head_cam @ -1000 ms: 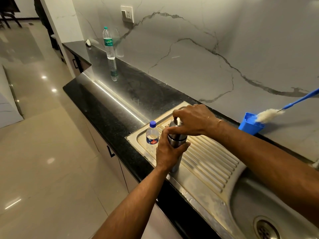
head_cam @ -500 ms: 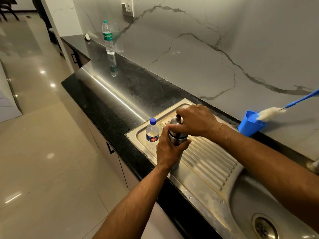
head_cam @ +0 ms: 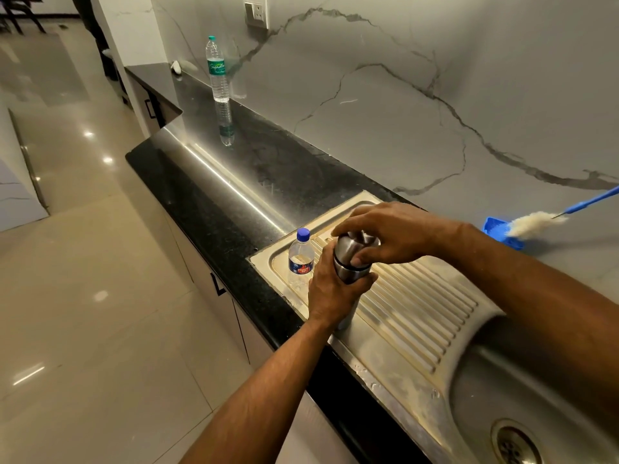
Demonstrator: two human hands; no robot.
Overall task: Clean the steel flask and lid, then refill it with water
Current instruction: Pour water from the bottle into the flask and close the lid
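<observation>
The steel flask (head_cam: 346, 262) stands upright on the ribbed drainboard (head_cam: 418, 309) of the steel sink. My left hand (head_cam: 330, 291) is wrapped around the flask's body from the near side. Over the top, my right hand (head_cam: 392, 231) grips the steel lid (head_cam: 363, 241), which sits on the flask's neck. Most of the lid and the flask's lower body are hidden by my fingers. A small water bottle (head_cam: 301, 259) with a blue cap stands just left of the flask.
The sink basin with its drain (head_cam: 516, 445) lies at the lower right. A blue cup (head_cam: 500, 231) holding a bottle brush (head_cam: 536, 222) leans at the wall. A tall water bottle (head_cam: 217, 70) stands far back on the black counter (head_cam: 234, 182).
Both hands have stayed on the flask and lid; my right hand's fingers have shifted slightly round the lid. The view has drifted a little.
</observation>
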